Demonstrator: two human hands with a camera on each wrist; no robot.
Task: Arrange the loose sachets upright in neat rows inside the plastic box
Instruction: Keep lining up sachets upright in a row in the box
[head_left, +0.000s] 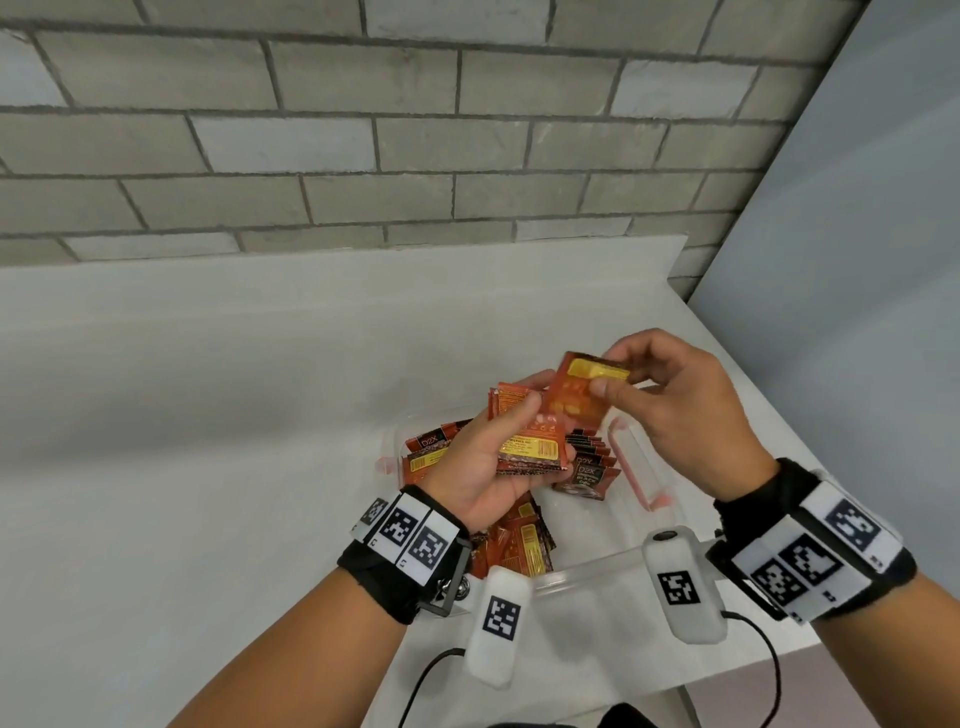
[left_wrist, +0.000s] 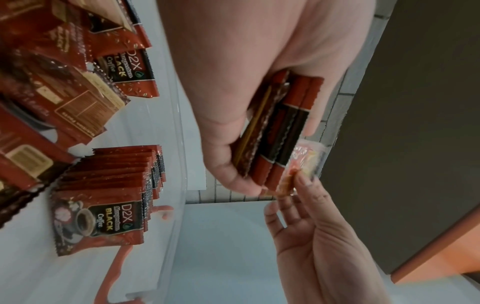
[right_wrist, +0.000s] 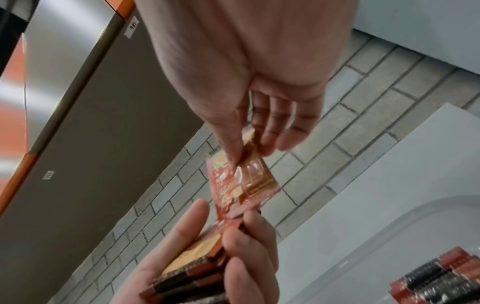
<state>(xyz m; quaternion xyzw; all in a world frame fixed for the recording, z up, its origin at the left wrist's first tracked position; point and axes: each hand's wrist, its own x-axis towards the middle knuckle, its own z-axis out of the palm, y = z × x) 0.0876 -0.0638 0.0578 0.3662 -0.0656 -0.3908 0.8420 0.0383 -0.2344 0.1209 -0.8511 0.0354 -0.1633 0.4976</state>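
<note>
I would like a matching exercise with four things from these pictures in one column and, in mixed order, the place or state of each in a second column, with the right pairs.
Things
1. single sachet
2. stack of sachets
3. row of sachets
4. plastic box

Places or states
A. stands upright inside the box
B. gripped in the left hand
C. rests on the white table
D. pinched by the right hand

Pairs: 1-D, 2-B, 3-A, 4-C
</note>
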